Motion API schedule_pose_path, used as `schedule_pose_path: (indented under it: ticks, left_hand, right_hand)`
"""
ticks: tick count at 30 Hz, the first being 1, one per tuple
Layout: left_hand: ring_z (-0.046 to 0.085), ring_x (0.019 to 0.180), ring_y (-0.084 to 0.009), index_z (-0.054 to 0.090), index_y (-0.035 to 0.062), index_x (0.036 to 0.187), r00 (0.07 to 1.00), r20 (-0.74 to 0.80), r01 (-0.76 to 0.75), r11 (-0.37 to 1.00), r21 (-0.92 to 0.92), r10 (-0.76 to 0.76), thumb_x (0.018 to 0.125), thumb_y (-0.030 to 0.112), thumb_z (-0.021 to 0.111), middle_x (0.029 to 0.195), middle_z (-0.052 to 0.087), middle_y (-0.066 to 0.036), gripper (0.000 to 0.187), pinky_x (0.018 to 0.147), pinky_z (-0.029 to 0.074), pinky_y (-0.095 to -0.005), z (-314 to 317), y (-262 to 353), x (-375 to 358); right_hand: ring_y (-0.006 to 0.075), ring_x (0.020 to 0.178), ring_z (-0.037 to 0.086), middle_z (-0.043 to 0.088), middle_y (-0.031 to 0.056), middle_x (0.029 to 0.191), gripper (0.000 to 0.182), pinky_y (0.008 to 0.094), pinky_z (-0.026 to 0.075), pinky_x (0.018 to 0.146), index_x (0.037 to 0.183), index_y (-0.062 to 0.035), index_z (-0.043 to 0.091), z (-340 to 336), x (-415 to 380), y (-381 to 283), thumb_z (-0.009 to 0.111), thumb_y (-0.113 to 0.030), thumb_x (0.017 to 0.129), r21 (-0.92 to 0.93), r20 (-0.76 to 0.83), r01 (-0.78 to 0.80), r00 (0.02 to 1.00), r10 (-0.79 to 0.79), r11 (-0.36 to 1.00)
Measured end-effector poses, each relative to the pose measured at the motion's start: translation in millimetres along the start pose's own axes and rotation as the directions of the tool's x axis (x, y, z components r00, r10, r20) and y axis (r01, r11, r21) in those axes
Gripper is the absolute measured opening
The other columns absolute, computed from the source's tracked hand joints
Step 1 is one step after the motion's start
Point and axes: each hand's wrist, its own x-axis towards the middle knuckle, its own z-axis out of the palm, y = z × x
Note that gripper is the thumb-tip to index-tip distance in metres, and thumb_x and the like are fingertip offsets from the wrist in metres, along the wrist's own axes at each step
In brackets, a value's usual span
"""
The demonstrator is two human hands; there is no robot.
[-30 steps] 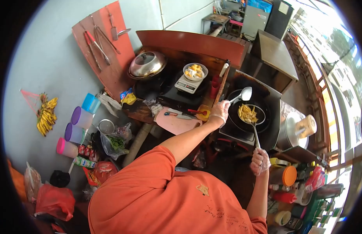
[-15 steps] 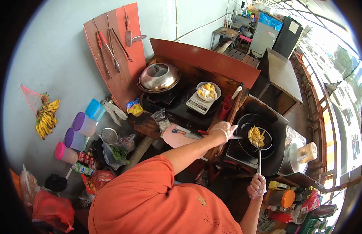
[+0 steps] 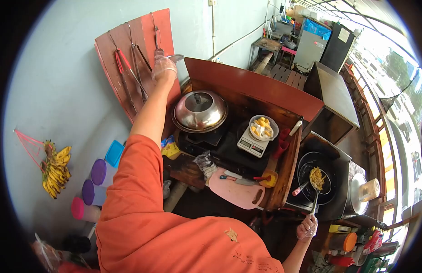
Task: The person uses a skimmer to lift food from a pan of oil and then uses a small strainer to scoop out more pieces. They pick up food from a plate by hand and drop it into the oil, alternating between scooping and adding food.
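Observation:
My left hand (image 3: 164,69), in a clear glove, is raised to the red board (image 3: 142,50). Its fingers are curled beside a hanging slotted turner (image 3: 158,51) and a round metal skimmer (image 3: 176,58); what they grip is hidden. My right hand (image 3: 307,227), also gloved, is closed round the handle of a strainer (image 3: 316,200). Yellow fried strips (image 3: 316,178) lie in the strainer, over the dark wok (image 3: 306,159). A tool with a pinkish handle (image 3: 296,191) rests at the wok's left edge.
A lidded pan (image 3: 199,111) stands behind a scale (image 3: 253,146) bearing a bowl of yellow pieces (image 3: 262,128). A pink cutting board (image 3: 236,193) holds knives. Bananas (image 3: 56,170) hang on the left wall. Right of the wok stands a large pot (image 3: 356,191).
My left hand has moved from beside the wok up and left to the hanging utensils. My right hand still holds the strainer. The view has shifted, and the pinkish-handled tool now shows at the wok.

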Motion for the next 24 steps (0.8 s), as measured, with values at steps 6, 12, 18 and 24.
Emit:
schedule_pose_path:
  ticks: [6,12,18,24]
  left_hand:
    - [0.069,0.098,-0.0346,0.069,-0.0004,0.103,0.968,0.208,-0.156,0.985,0.067,0.139,0.088,0.022,0.062,0.104,0.07,-0.021,0.028,0.084,0.057,-0.0428,17.1,-25.1,37.3]
    - [0.069,0.093,-0.0363,0.071,-0.0005,0.09,0.969,0.02,-0.244,0.968,-0.066,0.246,0.083,0.012,0.063,0.096,0.069,-0.023,0.017,0.079,0.057,-0.0431,19.2,-43.2,30.8]
    - [0.068,0.086,-0.0411,0.069,-0.002,0.084,0.978,0.006,-0.197,0.938,-0.287,0.207,0.083,0.013,0.058,0.086,0.068,-0.025,0.019,0.076,0.055,-0.046,-7.0,-46.3,25.2]
    - [0.065,0.084,-0.0434,0.065,-0.0014,0.085,0.936,-0.202,-0.345,0.875,-0.34,0.29,0.09,0.018,0.053,0.084,0.065,-0.027,0.023,0.076,0.051,-0.0502,-10.9,-70.9,-2.7]
  right_hand:
    - [0.0101,0.039,0.031,0.037,-0.0053,0.053,0.031,0.027,0.026,0.036,0.082,-0.009,0.05,-9.0,11.8,12.9,0.035,-0.027,0.101,-0.022,-0.02,0.053,0.998,-0.053,0.998]
    - [0.01,0.04,0.03,0.036,-0.006,0.053,0.031,0.0275,0.024,0.037,0.083,-0.008,0.05,-4.0,15.0,21.8,0.034,-0.027,0.101,-0.005,-0.068,0.077,0.995,-0.077,0.997]
    - [0.009,0.04,0.029,0.035,-0.0071,0.053,0.03,0.0267,0.022,0.037,0.082,-0.0085,0.049,-7.4,18.3,18.8,0.035,-0.026,0.101,-0.026,-0.09,0.057,0.994,-0.06,0.998]
    - [0.0089,0.04,0.03,0.034,-0.007,0.053,0.03,0.0268,0.022,0.037,0.081,-0.0084,0.05,-4.9,19.8,21.2,0.036,-0.027,0.1,-0.023,-0.102,0.037,0.994,-0.039,0.999]
